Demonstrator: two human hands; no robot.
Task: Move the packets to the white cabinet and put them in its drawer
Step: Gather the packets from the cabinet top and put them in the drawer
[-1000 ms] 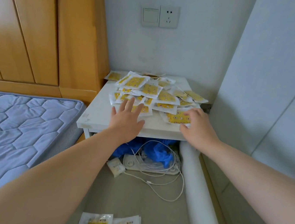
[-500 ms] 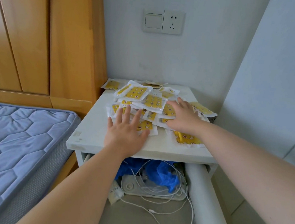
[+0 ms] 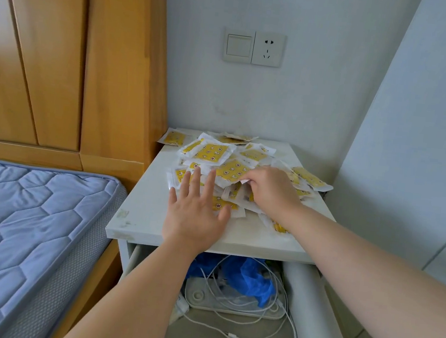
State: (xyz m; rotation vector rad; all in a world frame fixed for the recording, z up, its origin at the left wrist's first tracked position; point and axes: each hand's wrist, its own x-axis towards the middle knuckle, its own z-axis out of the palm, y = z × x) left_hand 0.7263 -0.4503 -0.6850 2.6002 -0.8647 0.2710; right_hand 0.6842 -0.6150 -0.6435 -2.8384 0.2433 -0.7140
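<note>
Right hand [image 3: 269,190], newly moved onto the desk's [image 3: 138,215] packets [image 3: 210,150], is pinching some; spread left hand [image 3: 194,213] is bracing them: gathering is starting.

Left hand [image 3: 196,213] palm down, fingers straight and spread, right hand [image 3: 270,192] fingers curled, pinching into packets [image 3: 233,170], both forearms bare, extended forward

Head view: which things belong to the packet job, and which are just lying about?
Job: packets, piled on the white bedside table; left hand flat at the pile's near edge; right hand, fingers curled into the pile.
Lying about: blue bag, white cables and power strip under the table; mattress; wall socket.
</note>
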